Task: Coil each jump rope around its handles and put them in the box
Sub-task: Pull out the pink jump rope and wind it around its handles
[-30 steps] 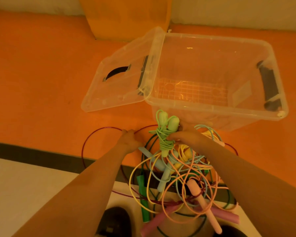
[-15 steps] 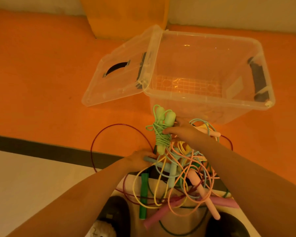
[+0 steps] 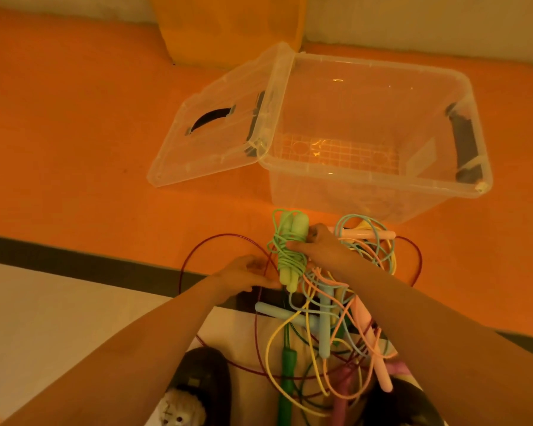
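right hand [image 3: 323,250]: gripping the coiled green rope [image 3: 290,256] around its handles, just short of the box [image 3: 351,176].
left hand [image 3: 243,278]: touching the handle ends; grip unclear.
progress: one rope coiled, none lying in the box; tangled ropes [image 3: 326,327] waiting.

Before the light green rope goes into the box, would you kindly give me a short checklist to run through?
1. Light green rope wound around its paired handles: ok.
2. Right hand grips the bundle: ok.
3. Coil snug: cannot tell; loops stand loose at the top.
4. Box open, lid leaning at its side: ok.
5. Room inside the box: ok, nothing visible in it.
6. Bundle free of the tangle of other ropes: cannot tell; its lower end meets the tangle by the left hand.
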The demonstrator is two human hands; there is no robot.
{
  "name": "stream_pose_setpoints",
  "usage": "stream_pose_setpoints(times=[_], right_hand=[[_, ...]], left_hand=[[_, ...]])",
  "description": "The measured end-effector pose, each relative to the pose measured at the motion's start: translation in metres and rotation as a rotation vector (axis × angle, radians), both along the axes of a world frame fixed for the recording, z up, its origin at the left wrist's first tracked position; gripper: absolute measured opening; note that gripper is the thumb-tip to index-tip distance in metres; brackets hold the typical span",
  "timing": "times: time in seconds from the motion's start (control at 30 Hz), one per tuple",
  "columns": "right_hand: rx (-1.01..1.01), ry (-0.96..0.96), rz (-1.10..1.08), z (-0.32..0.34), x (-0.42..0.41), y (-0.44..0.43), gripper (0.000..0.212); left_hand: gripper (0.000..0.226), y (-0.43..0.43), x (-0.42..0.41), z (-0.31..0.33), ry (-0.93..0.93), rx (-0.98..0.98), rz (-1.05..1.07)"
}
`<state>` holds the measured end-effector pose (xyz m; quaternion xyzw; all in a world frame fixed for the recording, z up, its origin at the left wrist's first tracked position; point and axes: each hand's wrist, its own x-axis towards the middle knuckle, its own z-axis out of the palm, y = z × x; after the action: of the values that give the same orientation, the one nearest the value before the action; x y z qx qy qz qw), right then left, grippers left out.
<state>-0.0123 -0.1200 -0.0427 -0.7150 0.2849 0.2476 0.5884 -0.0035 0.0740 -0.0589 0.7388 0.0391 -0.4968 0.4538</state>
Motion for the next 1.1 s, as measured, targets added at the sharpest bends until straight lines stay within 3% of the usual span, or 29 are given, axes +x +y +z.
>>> stream_pose_setpoints(times=[0.1, 0.3, 0.47, 0.6, 0.7, 0.93, 1.1], right_hand=[[0.005, -0.020, -0.015, 0.001, 0.003, -0.001, 0.057], [0.030, -0.012, -0.078, -0.007, 0.012, -0.004, 0.054], [0.081, 0.005, -0.114, -0.009, 0.019, -0.002, 0.053], [0.142, 0.038, -0.069, -0.012, 0.019, 0.000, 0.045], [0.232, 0.079, -0.084, -0.013, 0.021, 0.003, 0.047], [0.204, 0.065, 0.204, -0.009, 0.019, 0.006, 0.054], [0.159, 0.052, 0.372, -0.020, 0.021, 0.014, 0.081]], left_hand=[[0.081, -0.004, 0.002, 0.001, 0.030, -0.036, 0.023], [0.072, -0.009, 0.012, -0.002, -0.085, -0.067, 0.127], [0.066, 0.003, 0.028, -0.003, 0.117, -0.042, 0.010], [0.041, 0.000, 0.031, -0.002, 0.287, -0.180, 0.042], [0.022, -0.003, 0.035, -0.005, 0.222, -0.137, 0.011], [0.023, 0.013, 0.037, -0.015, 0.226, -0.185, 0.199], [0.025, 0.013, 0.037, -0.016, 0.326, -0.229, 0.229]])
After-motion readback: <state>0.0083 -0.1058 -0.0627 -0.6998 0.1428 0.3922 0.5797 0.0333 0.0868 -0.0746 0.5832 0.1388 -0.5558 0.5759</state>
